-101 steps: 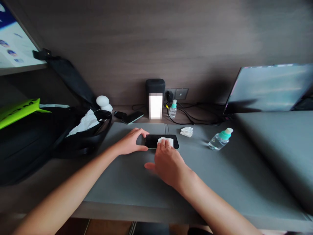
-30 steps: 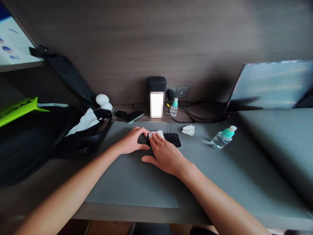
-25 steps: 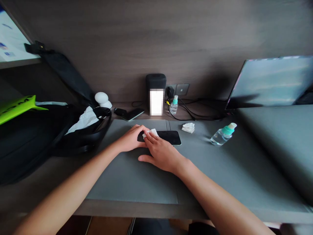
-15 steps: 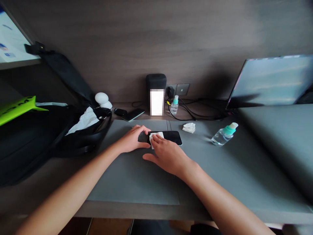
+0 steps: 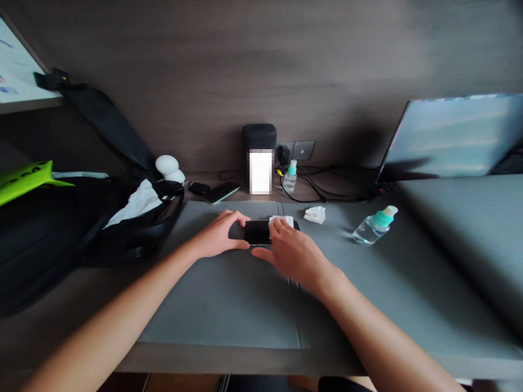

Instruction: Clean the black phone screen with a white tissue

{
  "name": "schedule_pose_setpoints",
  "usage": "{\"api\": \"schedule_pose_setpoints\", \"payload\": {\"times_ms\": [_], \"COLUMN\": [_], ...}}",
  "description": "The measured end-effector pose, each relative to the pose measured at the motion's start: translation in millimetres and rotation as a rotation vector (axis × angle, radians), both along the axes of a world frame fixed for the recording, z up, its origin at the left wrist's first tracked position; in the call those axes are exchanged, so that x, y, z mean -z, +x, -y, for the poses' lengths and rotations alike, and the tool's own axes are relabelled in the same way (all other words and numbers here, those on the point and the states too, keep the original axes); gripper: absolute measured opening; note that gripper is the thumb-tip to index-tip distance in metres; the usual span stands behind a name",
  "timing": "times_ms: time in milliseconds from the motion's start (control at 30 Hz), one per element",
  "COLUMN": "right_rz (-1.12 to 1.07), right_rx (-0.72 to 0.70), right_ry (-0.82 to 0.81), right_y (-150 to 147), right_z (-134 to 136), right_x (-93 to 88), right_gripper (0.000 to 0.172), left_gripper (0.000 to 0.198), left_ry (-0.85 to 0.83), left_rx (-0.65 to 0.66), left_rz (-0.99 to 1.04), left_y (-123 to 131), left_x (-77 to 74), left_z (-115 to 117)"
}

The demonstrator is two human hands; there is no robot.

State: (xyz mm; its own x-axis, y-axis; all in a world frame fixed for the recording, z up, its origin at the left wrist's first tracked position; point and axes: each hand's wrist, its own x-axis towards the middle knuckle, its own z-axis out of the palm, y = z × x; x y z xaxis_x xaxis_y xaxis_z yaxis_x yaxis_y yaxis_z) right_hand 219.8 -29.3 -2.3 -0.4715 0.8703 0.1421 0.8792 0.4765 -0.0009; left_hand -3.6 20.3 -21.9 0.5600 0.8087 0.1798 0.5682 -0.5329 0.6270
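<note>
A smartphone (image 5: pixel 257 233) lies dark side up on the grey desk mat (image 5: pixel 220 305). My left hand (image 5: pixel 223 234) grips its left end, thumb on the near edge and fingers on the far edge. Over the phone's right half, my right hand (image 5: pixel 294 247) presses a folded white tissue (image 5: pixel 286 220) against the screen under its fingertips, its thumb sticking out to the left. Part of the tissue is hidden by the fingers.
Beyond the phone lie a crumpled tissue (image 5: pixel 314 214) and a tilted spray bottle (image 5: pixel 373 226). A smaller bottle (image 5: pixel 290 177), cables (image 5: pixel 322 190), a black case (image 5: pixel 259 136) and another phone (image 5: pixel 220 193) are along the wall. A black backpack (image 5: pixel 49 234) sits left, a laptop (image 5: pixel 453 136) right.
My right hand has slid the tissue from the left part of the phone to its right part, baring the left of the screen. The left hand stays at the phone's left end.
</note>
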Motion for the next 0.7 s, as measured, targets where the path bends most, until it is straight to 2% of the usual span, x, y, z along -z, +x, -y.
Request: {"api": "schedule_pose_setpoints", "payload": {"times_ms": [167, 333, 500, 600, 700], "right_rz": [-0.052, -0.039, -0.103, -0.201, -0.259], "right_rx": [-0.225, -0.396, -0.521, -0.484, -0.481], "right_ry": [-0.057, -0.056, -0.154, -0.200, -0.190], "right_y": [-11, -9, 30, 53, 61], "right_z": [1, 7, -1, -10, -18], "right_x": [0.0, -5.1, -15.4, -18.3, -15.6], "right_gripper": [0.088, 0.086, 0.058, 0.041, 0.031], "left_gripper": [0.036, 0.036, 0.036, 0.036, 0.035], "left_ry": [-0.008, 0.001, -0.010, -0.023, -0.034], "left_rx": [-0.010, 0.000, -0.018, -0.023, -0.020], "left_rz": [0.016, 0.020, 0.003, 0.006, 0.004], "left_y": [0, 2, 1, 2, 3], "left_x": [1.2, -0.6, -0.6, -2.2, -4.7], "left_z": [0, 1, 1, 2, 2]}}
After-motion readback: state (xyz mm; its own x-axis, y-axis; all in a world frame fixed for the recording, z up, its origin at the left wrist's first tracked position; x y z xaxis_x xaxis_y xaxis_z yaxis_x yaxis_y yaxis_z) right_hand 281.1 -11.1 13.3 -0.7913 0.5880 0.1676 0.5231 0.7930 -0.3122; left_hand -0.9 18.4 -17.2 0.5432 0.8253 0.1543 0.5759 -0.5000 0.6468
